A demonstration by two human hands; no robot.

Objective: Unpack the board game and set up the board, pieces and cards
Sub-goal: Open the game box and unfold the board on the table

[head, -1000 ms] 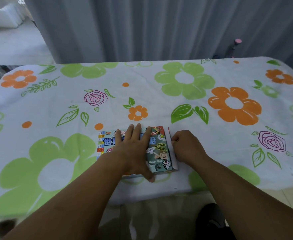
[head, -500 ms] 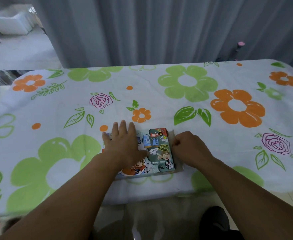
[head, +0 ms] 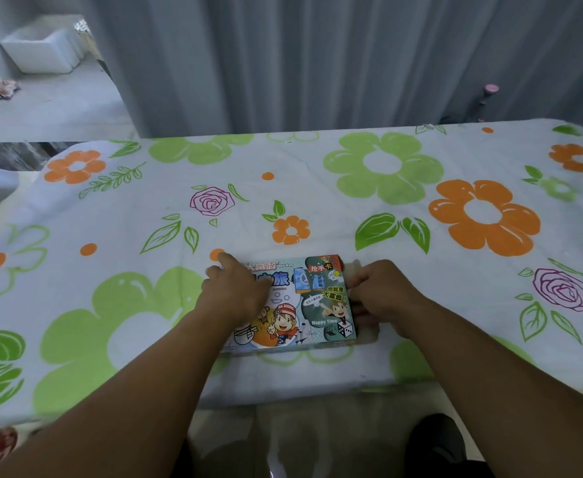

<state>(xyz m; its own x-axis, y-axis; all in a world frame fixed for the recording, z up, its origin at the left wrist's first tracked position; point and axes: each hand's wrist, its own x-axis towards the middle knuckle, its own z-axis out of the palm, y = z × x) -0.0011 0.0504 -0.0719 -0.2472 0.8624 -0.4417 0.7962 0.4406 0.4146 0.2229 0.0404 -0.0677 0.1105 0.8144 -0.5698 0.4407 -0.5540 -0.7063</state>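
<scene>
A small colourful board game box (head: 314, 301) with cartoon figures and dice lies flat near the front edge of the table (head: 352, 188). My left hand (head: 234, 291) rests on the box's left part and covers that end. My right hand (head: 383, 294) has curled fingers at the box's right end, where a pale flap (head: 355, 270) stands open. What those fingers pinch is hidden behind the hand.
The table wears a white cloth with green and orange flowers. Grey curtains (head: 317, 63) hang behind it. A white box (head: 41, 51) sits on the floor at the far left. A dark object with a pink top (head: 486, 98) stands behind the table's far right.
My left hand has slid leftward across the box, uncovering more of the lid's picture. My right hand has stayed at the right end flap. The view has shifted slightly.
</scene>
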